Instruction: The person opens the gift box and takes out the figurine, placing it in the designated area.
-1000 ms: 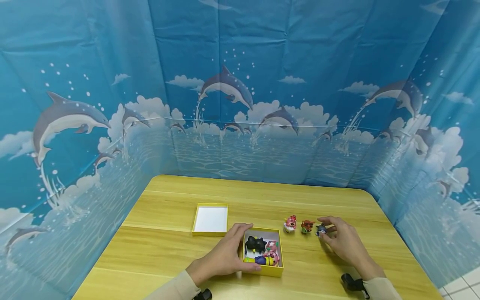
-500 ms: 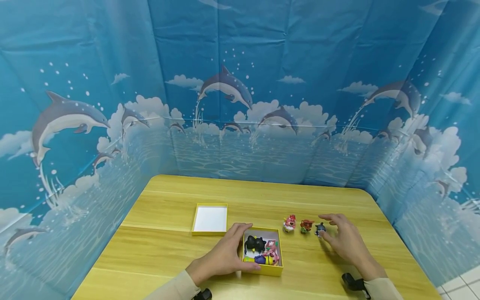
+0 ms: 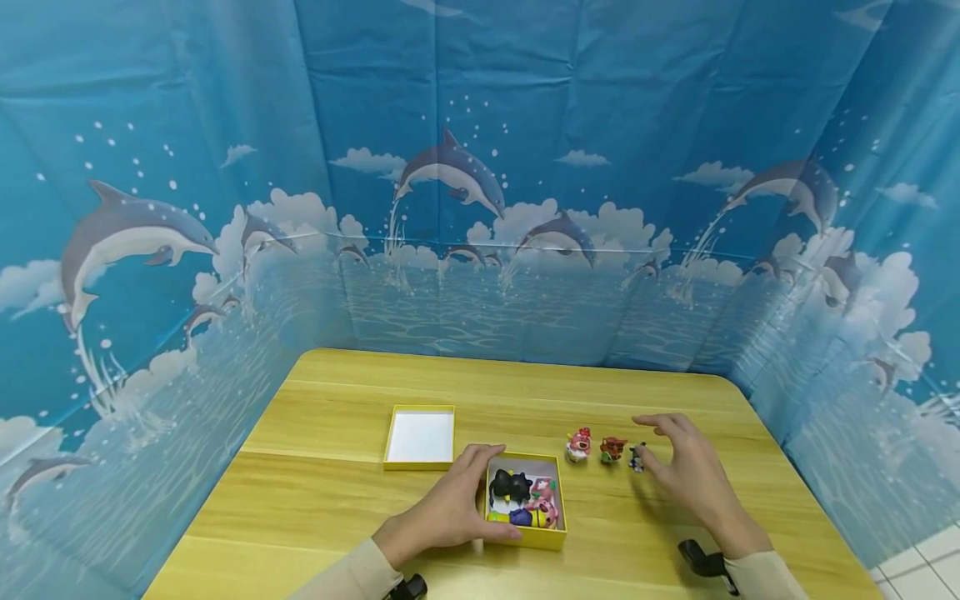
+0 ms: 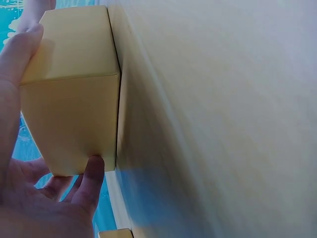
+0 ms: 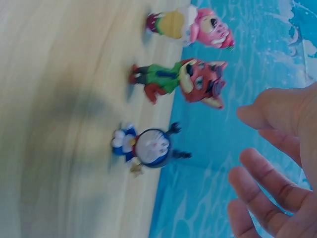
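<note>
My left hand (image 3: 448, 502) grips the yellow box (image 3: 528, 537), thumb on its near side and fingers at its left; the left wrist view shows the same hold on the box (image 4: 74, 114). In the box lie a black figure (image 3: 512, 486), pink figures and a yellow-and-purple one. My right hand (image 3: 697, 483) is beside the small blue figure (image 3: 637, 457). In the right wrist view the hand (image 5: 277, 173) holds nothing, its fingers apart from the blue figure (image 5: 152, 147). Left of that stand a red fox figure (image 5: 200, 82) and a pink bear figure (image 5: 213, 29).
A shallow yellow-rimmed lid (image 3: 422, 436) with a white inside lies left of the box on the wooden table (image 3: 300, 500). Behind the table hangs a blue dolphin-print curtain (image 3: 480, 317).
My right hand has let go of the blue figure and drawn slightly up and away from it. The figure stays on the table. My left hand has not visibly moved.
</note>
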Motion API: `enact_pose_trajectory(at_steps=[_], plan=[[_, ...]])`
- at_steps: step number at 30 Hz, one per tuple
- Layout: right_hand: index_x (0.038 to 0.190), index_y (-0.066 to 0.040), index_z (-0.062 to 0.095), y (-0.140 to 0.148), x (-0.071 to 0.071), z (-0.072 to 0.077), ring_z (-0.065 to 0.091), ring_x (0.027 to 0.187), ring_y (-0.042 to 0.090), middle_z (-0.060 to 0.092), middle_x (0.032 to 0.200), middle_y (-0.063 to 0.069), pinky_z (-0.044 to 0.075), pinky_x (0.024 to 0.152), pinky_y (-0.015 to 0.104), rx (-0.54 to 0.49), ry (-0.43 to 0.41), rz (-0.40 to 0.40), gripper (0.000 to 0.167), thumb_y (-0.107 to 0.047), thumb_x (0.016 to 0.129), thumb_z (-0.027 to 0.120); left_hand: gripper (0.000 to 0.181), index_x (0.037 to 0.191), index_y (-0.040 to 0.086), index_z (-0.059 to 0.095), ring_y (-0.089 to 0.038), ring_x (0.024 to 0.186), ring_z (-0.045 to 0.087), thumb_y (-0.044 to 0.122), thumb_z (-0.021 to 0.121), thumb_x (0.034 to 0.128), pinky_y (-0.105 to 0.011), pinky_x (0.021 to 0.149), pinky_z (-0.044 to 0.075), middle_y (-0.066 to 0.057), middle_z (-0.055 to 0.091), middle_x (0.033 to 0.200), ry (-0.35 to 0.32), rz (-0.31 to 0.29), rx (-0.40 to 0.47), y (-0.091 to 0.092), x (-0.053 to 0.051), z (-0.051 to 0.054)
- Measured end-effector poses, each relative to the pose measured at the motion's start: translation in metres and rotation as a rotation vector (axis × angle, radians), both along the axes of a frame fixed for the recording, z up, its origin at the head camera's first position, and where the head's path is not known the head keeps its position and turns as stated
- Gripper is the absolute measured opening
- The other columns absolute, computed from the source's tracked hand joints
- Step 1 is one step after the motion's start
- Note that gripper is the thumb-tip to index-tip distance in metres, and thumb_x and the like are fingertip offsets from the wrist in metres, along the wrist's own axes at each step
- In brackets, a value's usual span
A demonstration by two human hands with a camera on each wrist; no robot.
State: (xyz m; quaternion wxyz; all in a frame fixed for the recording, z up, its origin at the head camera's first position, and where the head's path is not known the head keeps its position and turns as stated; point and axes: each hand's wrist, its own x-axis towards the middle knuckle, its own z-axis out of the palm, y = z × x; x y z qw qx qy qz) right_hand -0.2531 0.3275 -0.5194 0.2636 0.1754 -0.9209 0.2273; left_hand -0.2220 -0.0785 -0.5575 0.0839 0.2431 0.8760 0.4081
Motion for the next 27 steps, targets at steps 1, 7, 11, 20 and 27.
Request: enact_pose_trajectory(at_steps=[1,7,11,20,27], plan=[[0.135,-0.008,0.083,-0.002,0.001,0.002,0.078,0.103,0.038,0.078,0.123,0.018,0.063,0.073,0.044,0.002,0.015,0.003,0.052,0.002,0.087,0.099,0.129,0.185,0.024,0.032,-0.028,0.162,0.052,0.073,0.097,0.0855,-0.059,0.133,0.051,0.000,0.044,0.178,0.000,0.001,-0.001,0.000,0.000,0.000],[0.132,-0.010,0.084,-0.017,0.006,0.014,0.077,0.100,0.035,0.080,0.121,0.015,0.065,0.074,0.048,0.024,0.086,0.032,0.054,0.003,0.083,0.101,0.129,0.185,0.023,0.032,-0.030,0.163,0.052,0.073,0.098,0.0852,-0.061,0.133,0.051,-0.002,0.043,0.179,-0.002,0.004,-0.005,0.001,0.000,0.000],[0.131,-0.010,0.084,-0.026,0.010,0.019,0.077,0.100,0.033,0.081,0.120,0.015,0.065,0.075,0.048,0.035,0.092,0.056,0.053,0.003,0.083,0.101,0.129,0.185,0.022,0.032,-0.030,0.162,0.053,0.073,0.098,0.0851,-0.060,0.132,0.052,-0.002,0.044,0.179,-0.004,0.006,-0.006,0.001,0.000,0.000],[0.133,-0.012,0.084,-0.045,0.018,0.025,0.076,0.099,0.027,0.080,0.121,0.006,0.064,0.078,0.041,0.066,0.045,0.171,0.054,-0.001,0.083,0.103,0.129,0.184,0.021,0.033,-0.029,0.160,0.054,0.072,0.098,0.0856,-0.059,0.132,0.052,-0.003,0.044,0.178,-0.004,0.002,-0.003,0.002,0.000,0.002],[0.137,-0.018,0.082,-0.059,0.023,0.030,0.077,0.111,0.023,0.079,0.129,0.002,0.068,0.088,0.043,0.093,-0.054,0.296,0.053,-0.007,0.089,0.102,0.129,0.185,0.021,0.032,-0.031,0.162,0.054,0.072,0.098,0.0858,-0.061,0.132,0.052,-0.004,0.044,0.179,-0.005,0.004,-0.004,0.001,0.001,0.002]])
